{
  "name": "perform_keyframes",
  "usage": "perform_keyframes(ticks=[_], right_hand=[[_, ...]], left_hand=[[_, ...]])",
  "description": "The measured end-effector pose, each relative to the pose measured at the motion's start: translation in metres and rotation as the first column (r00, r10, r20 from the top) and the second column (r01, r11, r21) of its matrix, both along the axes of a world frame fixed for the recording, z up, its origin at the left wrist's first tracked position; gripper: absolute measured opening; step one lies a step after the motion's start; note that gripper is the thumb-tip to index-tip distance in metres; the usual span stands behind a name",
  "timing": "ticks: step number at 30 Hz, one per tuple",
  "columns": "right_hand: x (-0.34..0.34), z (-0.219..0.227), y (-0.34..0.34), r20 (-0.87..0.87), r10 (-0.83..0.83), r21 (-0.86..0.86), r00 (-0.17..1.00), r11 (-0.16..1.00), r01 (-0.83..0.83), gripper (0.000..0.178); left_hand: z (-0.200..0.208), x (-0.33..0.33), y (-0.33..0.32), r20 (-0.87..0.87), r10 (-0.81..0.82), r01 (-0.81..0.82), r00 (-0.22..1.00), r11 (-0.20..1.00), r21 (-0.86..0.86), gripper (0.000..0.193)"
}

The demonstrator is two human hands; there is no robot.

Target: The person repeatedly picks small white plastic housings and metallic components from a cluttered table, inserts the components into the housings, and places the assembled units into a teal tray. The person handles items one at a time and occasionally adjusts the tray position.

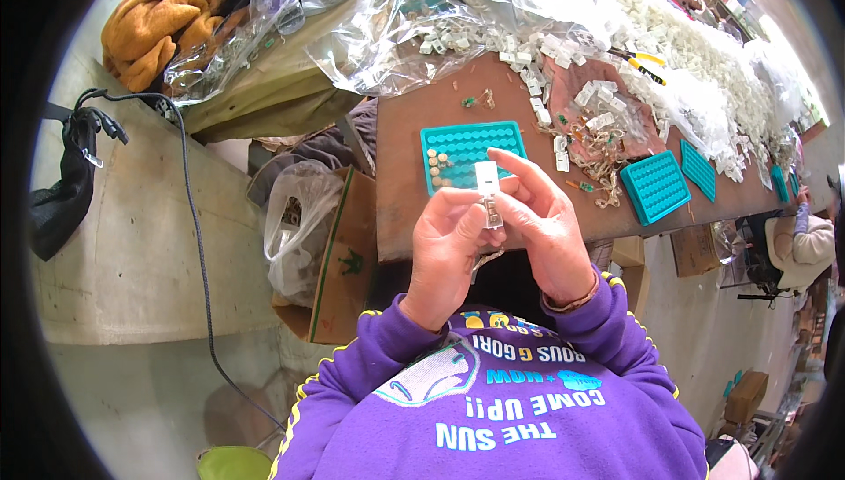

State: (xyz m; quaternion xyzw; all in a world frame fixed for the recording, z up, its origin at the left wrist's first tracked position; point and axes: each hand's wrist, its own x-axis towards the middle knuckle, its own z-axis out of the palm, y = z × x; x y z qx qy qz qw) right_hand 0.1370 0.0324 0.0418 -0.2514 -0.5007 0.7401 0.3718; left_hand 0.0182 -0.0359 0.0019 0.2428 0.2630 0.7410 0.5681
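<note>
Both of my hands meet above the table's near edge, around a small white plastic housing (487,177) held upright. Its lower end looks clear, with small metallic parts showing inside. My left hand (447,238) pinches that lower end between thumb and fingers. From the other side my right hand (547,225) grips the same piece, its index finger raised beside the top. Thin wires dangle under the fingers. Just beyond lies a teal tray (475,137) with rows of round pockets; several small round tan pieces (434,163) sit at its left side.
White housings (528,53) heap across the far and right table. A pink cloth (585,93) carries wired parts. Yellow-handled pliers (642,65) lie beyond it. More teal trays (656,188) rest at right. A cardboard box (343,256) stands below left. Two other people work at right.
</note>
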Motion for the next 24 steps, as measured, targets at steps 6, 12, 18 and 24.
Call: perform_keyframes(ticks=[6,12,18,24], right_hand=[[0.006,0.005,0.023,0.176,-0.017,0.238,0.984,0.971,-0.026,0.018],[-0.001,-0.009,0.015,-0.032,-0.48,0.949,0.877,0.26,0.177,0.021],[0.009,-0.001,0.03,0.071,-0.313,0.994,0.947,0.099,-0.041,0.035],[0.016,-0.001,0.041,0.094,-0.296,0.986,0.951,-0.108,-0.131,0.042]], left_hand=[[0.003,-0.001,0.001,0.125,-0.177,0.188,0.976,0.979,-0.082,0.024],[0.009,0.0,0.007,0.218,-0.192,0.215,0.957,0.973,-0.087,0.029],[0.015,-0.003,0.006,0.282,-0.262,0.278,0.923,0.96,-0.016,0.031],[0.008,-0.002,0.008,0.271,-0.308,0.33,0.912,0.943,-0.04,0.034]])
